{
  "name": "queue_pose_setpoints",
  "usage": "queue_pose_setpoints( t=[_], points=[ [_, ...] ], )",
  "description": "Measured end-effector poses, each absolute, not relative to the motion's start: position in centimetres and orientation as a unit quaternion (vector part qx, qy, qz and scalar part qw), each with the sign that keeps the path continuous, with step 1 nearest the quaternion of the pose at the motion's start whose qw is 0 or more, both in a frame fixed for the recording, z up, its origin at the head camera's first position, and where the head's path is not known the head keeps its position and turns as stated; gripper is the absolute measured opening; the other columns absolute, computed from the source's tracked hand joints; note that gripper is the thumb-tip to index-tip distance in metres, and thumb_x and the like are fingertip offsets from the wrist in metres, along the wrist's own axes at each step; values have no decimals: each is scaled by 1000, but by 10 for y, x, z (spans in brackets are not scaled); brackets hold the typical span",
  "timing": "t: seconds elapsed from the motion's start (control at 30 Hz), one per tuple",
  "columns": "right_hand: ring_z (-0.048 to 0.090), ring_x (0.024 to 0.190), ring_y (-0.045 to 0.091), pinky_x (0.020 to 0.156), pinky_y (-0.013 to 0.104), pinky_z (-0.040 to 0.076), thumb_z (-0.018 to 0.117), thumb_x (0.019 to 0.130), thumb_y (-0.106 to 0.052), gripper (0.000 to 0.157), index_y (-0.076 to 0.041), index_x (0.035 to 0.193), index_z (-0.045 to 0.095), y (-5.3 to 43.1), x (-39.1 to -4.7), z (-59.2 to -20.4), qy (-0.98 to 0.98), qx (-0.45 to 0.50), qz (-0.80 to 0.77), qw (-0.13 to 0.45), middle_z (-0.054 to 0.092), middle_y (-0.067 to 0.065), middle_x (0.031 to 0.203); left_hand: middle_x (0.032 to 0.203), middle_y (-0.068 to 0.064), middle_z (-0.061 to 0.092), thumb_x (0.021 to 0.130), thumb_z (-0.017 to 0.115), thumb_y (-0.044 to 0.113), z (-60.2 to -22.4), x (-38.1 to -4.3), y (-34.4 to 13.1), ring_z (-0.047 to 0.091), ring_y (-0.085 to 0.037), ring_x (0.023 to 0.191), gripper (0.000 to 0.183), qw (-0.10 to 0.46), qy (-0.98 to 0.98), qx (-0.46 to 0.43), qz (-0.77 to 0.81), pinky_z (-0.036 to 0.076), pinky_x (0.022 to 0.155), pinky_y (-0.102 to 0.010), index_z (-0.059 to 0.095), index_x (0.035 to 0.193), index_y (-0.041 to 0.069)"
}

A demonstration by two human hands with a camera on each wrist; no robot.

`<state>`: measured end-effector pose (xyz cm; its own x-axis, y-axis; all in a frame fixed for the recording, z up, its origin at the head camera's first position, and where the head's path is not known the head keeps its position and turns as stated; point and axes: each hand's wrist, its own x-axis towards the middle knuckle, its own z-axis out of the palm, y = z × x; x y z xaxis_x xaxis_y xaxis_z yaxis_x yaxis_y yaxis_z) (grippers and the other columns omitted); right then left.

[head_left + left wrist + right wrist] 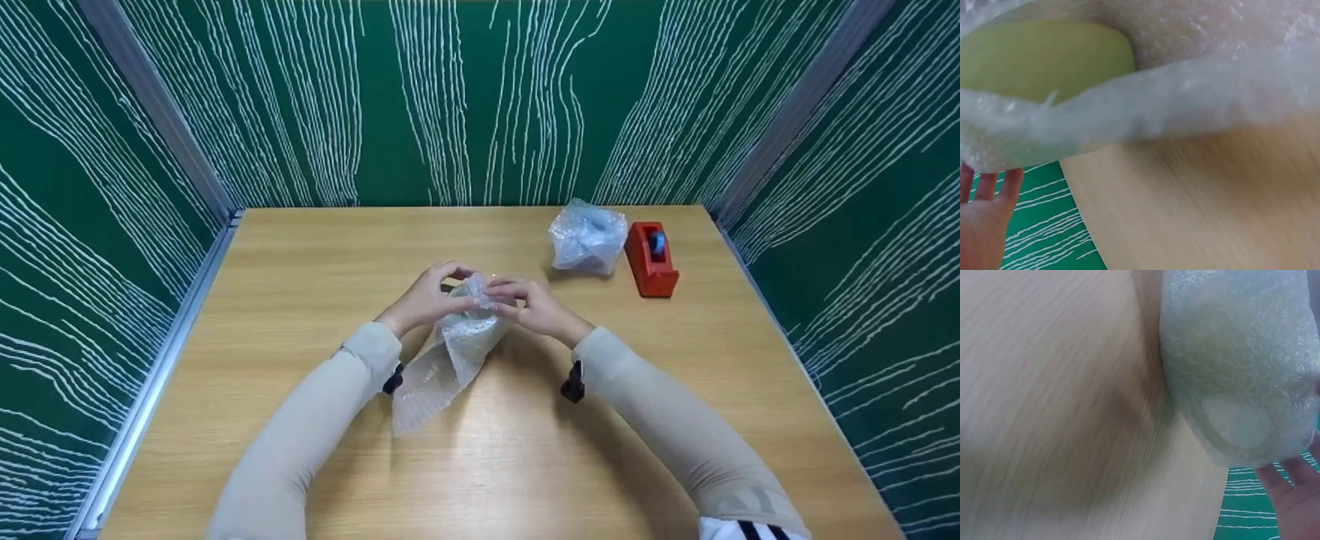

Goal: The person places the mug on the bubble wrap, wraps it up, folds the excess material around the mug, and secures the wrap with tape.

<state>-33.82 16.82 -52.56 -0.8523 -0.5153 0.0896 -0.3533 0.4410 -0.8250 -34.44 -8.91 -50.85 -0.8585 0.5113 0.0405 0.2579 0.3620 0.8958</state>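
Observation:
A sheet of clear bubble wrap [450, 356] stands over the middle of the table, its loose end trailing toward the front left. Inside it, the left wrist view shows a smooth yellow-green rounded object [1044, 59]. Through the wrap [1230, 354] in the right wrist view, a pale ring-shaped outline shows; the kind of object is hidden. My left hand [426, 301] pinches the gathered wrap at the top from the left. From the right, my right hand [541, 309] holds the same gathered part between thumb and fingers.
A second bubble-wrapped bundle [589, 238] lies at the back right of the wooden table [315, 247]. Beside it stands a red tape dispenser [654, 277] with a blue roll. Green panels with white lines [480, 112] enclose the table's back and sides.

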Motion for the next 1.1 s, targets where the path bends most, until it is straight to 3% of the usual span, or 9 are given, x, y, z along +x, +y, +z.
queue_pose_setpoints(
  t=[0.2, 0.47, 0.63, 0.9, 1.1],
  points=[
    [56, 146, 44, 123, 61, 45, 72, 103, -12, 36, 0, 137, 73, 167, -338, -525, 847, -259, -458, 78, 63, 24, 152, 124, -11, 70, 99, 80, 22, -503, -347, -91, 63, -30, 121, 37, 76, 814, 244, 521, 54, 113, -53, 70, 132, 8],
    [57, 143, 45, 120, 61, 48, 73, 102, -11, 36, 0, 136, 73, 167, -337, -526, 849, -264, -454, 65, 64, 24, 150, 102, -6, 70, 102, 75, 14, -499, -345, -90, 62, -17, 92, 23, 64, 817, 237, 522, 54, 85, -29, 73, 122, 3],
    [56, 144, 46, 120, 64, 47, 72, 102, -10, 37, 0, 137, 73, 168, -337, -526, 844, -265, -460, 71, 63, 25, 150, 91, -2, 65, 102, 72, 8, -497, -339, -91, 58, -16, 83, 18, 63, 815, 232, 528, 51, 73, -22, 75, 119, 2],
    [56, 145, 44, 123, 65, 44, 71, 104, -13, 36, -2, 138, 73, 170, -338, -525, 846, -260, -458, 85, 64, 23, 151, 86, -3, 67, 100, 71, 2, -500, -336, -98, 57, -15, 78, 11, 58, 820, 246, 514, 49, 69, -22, 80, 105, 0],
    [50, 152, 43, 123, 64, 44, 69, 105, -15, 38, -4, 141, 71, 171, -340, -526, 850, -277, -439, 89, 58, 20, 159, 87, -4, 69, 99, 71, 2, -503, -338, -104, 58, -15, 78, 7, 85, 827, 250, 497, 50, 71, -23, 77, 98, -1]
  ],
)
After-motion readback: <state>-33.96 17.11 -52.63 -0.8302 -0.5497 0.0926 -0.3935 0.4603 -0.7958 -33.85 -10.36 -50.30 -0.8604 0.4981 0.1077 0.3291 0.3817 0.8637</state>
